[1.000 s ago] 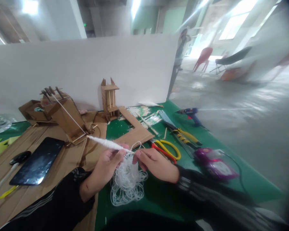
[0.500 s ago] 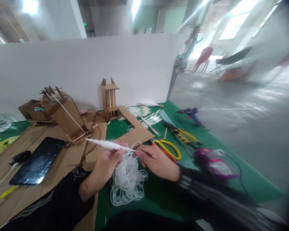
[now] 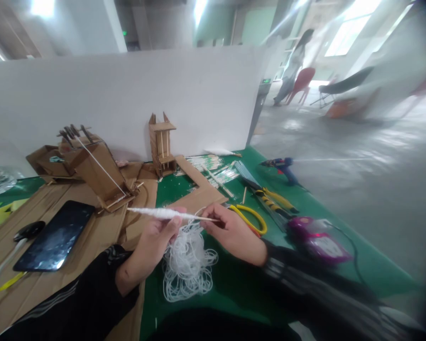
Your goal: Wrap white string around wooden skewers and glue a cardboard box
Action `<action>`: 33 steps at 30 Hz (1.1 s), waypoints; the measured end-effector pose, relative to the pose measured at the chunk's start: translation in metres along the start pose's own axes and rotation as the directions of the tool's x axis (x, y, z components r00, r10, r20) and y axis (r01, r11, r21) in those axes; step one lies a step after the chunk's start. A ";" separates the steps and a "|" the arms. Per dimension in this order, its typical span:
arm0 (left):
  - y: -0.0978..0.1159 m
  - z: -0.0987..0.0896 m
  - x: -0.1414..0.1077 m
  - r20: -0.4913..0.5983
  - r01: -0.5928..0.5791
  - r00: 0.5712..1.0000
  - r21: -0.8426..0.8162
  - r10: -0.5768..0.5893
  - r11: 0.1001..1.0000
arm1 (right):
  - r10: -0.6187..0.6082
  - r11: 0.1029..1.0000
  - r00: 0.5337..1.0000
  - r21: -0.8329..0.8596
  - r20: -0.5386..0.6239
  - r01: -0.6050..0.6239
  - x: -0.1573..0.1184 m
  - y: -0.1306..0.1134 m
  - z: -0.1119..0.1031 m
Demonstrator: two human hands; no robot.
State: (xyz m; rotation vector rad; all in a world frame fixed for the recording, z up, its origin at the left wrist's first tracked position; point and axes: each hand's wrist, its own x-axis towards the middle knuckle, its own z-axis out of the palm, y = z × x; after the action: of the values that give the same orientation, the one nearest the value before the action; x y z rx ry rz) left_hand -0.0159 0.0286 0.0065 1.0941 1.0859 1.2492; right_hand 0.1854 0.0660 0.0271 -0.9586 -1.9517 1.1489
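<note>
My left hand (image 3: 165, 232) is closed around a thin wooden stick wound with white string (image 3: 145, 211), held nearly level above the table. The winding is thick in the middle and tapers towards the left tip. At the stick's bare right end is my right hand (image 3: 230, 232), its fingers pinched together on the white string, which loops up from the stick. The stick's bare end shows against these fingers; whether they also grip it I cannot tell. Below both hands lies a loose, tangled heap of white string (image 3: 188, 270) on the green table (image 3: 234, 293).
Cardboard models (image 3: 95, 166) and a black tablet (image 3: 55, 237) are on the left. Ahead lie an L-shaped cardboard piece (image 3: 202, 194) and thin sticks. To the right are yellow-handled scissors (image 3: 257, 218), pliers (image 3: 280, 201), a glue gun (image 3: 280, 166) and a purple device (image 3: 319, 241).
My right fingers have shifted slightly right and up, so more of the stick's bare end shows. My left hand stays nearly in place. In the background, a walking person has come into clearer view.
</note>
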 end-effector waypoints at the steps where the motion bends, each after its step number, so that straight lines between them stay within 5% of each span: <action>1: 0.000 0.000 0.000 -0.007 -0.002 1.000 -0.006 0.001 1.000 | 0.007 1.000 1.000 0.010 0.008 -0.007 0.000 -0.001 0.000; 6: -0.001 -0.002 0.000 -0.005 0.012 1.000 -0.001 -0.012 1.000 | 0.008 0.997 0.988 -0.076 0.152 0.004 -0.001 -0.001 -0.002; 12: 0.001 -0.007 0.000 -0.033 -0.012 0.999 -0.026 0.011 1.000 | 0.008 1.000 1.000 0.017 -0.015 -0.008 0.002 0.003 0.000; 17: -0.002 -0.011 0.001 -0.021 -0.027 0.999 -0.017 0.027 0.999 | 0.036 0.999 0.990 -0.040 0.135 -0.031 0.000 0.000 -0.002; 25: 0.000 -0.010 0.000 -0.056 -0.022 0.998 -0.040 0.020 0.999 | -0.002 1.000 0.999 0.019 -0.036 0.002 -0.001 0.004 0.003; 33: 0.000 -0.010 0.000 -0.077 -0.021 0.997 -0.026 0.019 0.999 | 0.004 0.997 0.999 -0.081 0.053 0.001 -0.002 0.003 0.001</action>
State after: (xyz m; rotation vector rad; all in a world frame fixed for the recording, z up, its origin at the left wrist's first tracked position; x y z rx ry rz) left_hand -0.0254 0.0290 0.0052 1.0464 1.1157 1.3268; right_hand 0.1862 0.0651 0.0239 -0.9807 -2.0542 1.1138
